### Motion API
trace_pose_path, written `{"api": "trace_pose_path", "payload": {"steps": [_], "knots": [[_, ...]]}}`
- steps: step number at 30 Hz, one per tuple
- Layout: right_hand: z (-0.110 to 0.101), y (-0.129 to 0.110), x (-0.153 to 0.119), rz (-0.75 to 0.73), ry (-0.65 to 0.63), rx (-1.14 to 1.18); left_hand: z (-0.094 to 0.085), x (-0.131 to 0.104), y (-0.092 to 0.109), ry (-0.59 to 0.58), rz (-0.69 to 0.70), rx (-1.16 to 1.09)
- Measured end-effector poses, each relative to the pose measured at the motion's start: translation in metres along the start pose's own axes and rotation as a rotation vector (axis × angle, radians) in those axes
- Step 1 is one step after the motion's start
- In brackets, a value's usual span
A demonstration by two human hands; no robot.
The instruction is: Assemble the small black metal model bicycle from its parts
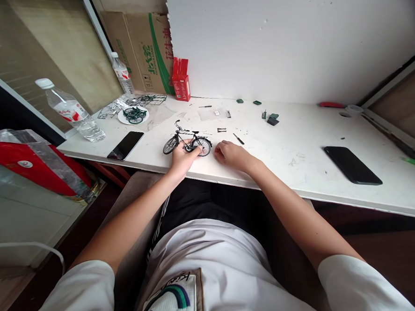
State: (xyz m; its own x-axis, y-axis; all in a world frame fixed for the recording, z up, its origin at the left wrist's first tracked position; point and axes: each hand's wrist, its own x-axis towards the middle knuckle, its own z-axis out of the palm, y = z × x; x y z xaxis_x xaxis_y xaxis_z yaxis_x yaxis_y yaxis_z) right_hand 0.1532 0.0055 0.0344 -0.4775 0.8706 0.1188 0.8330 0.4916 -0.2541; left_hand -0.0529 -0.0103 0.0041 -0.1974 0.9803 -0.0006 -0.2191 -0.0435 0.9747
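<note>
A small black model bicycle (194, 140) is in my left hand (183, 158) above the front part of the white table. My left fingers and thumb grip it low in the middle, near the pedals and the rear wheel, hiding part of the frame. My right hand (231, 155) is at the tabletop just right of the rear wheel, its fingers curled together; whatever may be between them is hidden. Beyond it lie a thin dark tool (238, 138), resembling a small screwdriver, and a pair of small dark bar-shaped parts (221, 129).
On the left are a phone (125, 145), a water bottle (71, 112) and a white plate (121, 119) with green bicycle parts. A red box (181, 79) stands against the back. Several dark green pieces (273, 119) lie at centre right, a black phone (353, 165) farther right.
</note>
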Motion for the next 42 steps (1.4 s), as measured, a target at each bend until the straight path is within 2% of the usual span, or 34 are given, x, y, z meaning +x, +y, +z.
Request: {"api": "trace_pose_path", "payload": {"steps": [3, 6, 10, 14, 19, 23, 32, 38, 42], "knots": [[0.002, 0.000, 0.000, -0.006, -0.012, -0.038, 0.001, -0.001, 0.001, -0.010, 0.009, 0.006], [-0.001, 0.004, 0.000, -0.023, 0.031, 0.044, 0.001, -0.003, 0.001, -0.011, 0.019, 0.009], [-0.005, 0.005, 0.002, -0.045, 0.136, 0.347, 0.000, -0.004, 0.000, -0.020, 0.031, 0.023], [0.000, -0.002, 0.003, -0.080, 0.141, 0.686, 0.000, -0.005, -0.003, -0.043, 0.062, 0.033], [0.012, -0.010, 0.004, -0.030, 0.103, 0.906, 0.002, -0.008, -0.005, -0.078, 0.085, 0.018], [0.016, -0.010, 0.004, -0.001, 0.046, 0.957, 0.002, -0.010, -0.005, -0.082, 0.095, 0.020], [0.021, -0.007, 0.007, -0.021, 0.063, 0.989, 0.003, -0.013, -0.003, -0.079, 0.093, 0.033], [0.022, -0.003, 0.009, -0.018, 0.017, 1.024, 0.002, -0.013, -0.009, -0.095, 0.146, 0.031], [0.025, -0.002, 0.011, -0.022, 0.050, 1.019, 0.002, -0.010, -0.013, -0.090, 0.161, 0.027]]}}
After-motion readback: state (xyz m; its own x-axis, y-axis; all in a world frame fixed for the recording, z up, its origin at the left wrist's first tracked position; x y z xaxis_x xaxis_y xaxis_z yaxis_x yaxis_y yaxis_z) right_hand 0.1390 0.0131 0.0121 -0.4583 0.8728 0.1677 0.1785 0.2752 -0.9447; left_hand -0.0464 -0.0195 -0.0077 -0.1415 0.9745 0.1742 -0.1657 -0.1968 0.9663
